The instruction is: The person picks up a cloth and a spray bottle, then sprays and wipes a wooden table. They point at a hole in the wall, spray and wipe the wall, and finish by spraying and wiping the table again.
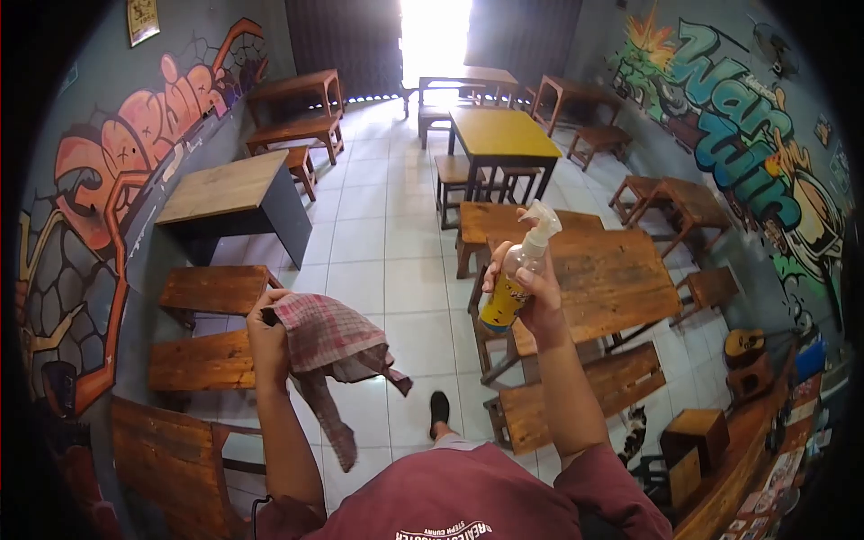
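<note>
A red-and-white checked cloth (328, 331) hangs from my left hand (267, 333), whose fingers are closed on its upper corner; two of its ends droop loosely. My right hand (542, 292) is wrapped round a spray bottle (506, 301) with a yellow label and a clear upper part. The bottle leans slightly, its white pump head (542, 222) at the top. It is held up in front of a brown wooden table (607, 279), and I see no contact between the two.
A wooden bench (576, 396) stands at front right, with a cat (635, 430) beside it. Benches (202, 360) and a grey-sided desk (225, 193) line the left. A yellow-topped table (504, 133) is farther back. Tiled floor (355, 270) runs down the middle.
</note>
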The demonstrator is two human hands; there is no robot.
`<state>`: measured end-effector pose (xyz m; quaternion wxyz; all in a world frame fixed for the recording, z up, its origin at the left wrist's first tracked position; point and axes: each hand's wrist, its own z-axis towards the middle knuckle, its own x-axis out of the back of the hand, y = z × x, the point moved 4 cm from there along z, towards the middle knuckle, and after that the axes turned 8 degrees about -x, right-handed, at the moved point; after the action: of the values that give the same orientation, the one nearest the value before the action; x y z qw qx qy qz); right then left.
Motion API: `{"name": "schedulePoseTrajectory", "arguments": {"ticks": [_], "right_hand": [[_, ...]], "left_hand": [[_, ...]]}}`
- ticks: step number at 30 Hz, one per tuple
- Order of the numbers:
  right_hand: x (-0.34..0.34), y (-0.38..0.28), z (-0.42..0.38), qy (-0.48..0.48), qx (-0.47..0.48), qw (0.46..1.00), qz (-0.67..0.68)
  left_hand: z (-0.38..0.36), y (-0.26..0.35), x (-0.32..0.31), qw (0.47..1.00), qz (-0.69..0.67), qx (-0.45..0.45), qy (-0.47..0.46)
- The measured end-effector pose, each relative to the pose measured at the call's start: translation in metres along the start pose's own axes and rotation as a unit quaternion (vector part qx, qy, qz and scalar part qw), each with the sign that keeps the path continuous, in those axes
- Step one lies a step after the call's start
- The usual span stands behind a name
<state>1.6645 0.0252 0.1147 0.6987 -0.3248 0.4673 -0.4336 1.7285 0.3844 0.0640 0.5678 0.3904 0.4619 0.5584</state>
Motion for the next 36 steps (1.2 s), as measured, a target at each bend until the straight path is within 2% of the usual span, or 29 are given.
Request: {"name": "schedulePoseTrajectory", "arguments": {"ticks": [2, 4, 6, 12, 14, 17, 21, 26, 30, 32, 34, 36], "right_hand": [[0.017, 0.003, 0.032, -0.015, 0.015, 1.000, 0.008], [0.033, 0.012, 0.062, 0.005, 0.000, 1.000, 0.015], [0.045, 0.029, 0.088, -0.011, -0.013, 0.999, 0.029], [0.060, 0.109, 0.139, -0.041, -0.119, 0.992, 0.024], [0.060, 0.129, 0.156, -0.050, -0.153, 0.986, 0.040], [0.059, 0.156, 0.184, -0.092, -0.199, 0.976, -0.018], [0.056, 0.183, 0.243, -0.119, -0.204, 0.972, 0.009], [0.049, 0.200, 0.321, -0.142, -0.205, 0.968, -0.032], [0.058, 0.210, 0.365, -0.119, -0.180, 0.976, -0.027], [0.068, 0.217, 0.377, -0.096, -0.178, 0.979, -0.035], [0.083, 0.223, 0.390, -0.075, -0.168, 0.982, -0.042], [0.106, 0.229, 0.394, -0.061, -0.164, 0.983, -0.058]], "left_hand": [[0.026, -0.010, -0.009, 0.997, 0.060, -0.053, -0.021], [0.047, -0.006, -0.022, 0.996, 0.073, -0.042, -0.006], [0.066, -0.003, -0.032, 0.988, 0.130, -0.060, -0.051], [0.096, -0.030, -0.030, 0.992, 0.120, -0.040, 0.026], [0.109, -0.043, -0.027, 0.996, 0.077, 0.013, 0.038], [0.135, -0.060, -0.021, 0.996, 0.042, 0.035, 0.072], [0.186, -0.079, -0.006, 0.993, 0.059, 0.040, 0.098], [0.277, -0.100, 0.011, 0.994, 0.048, 0.031, 0.097], [0.349, -0.110, 0.003, 0.997, 0.047, 0.011, 0.053], [0.378, -0.117, -0.010, 0.998, -0.004, 0.032, 0.061], [0.407, -0.130, -0.019, 0.999, -0.018, 0.029, 0.021], [0.435, -0.148, -0.031, 0.997, -0.061, 0.028, 0.046]]}}
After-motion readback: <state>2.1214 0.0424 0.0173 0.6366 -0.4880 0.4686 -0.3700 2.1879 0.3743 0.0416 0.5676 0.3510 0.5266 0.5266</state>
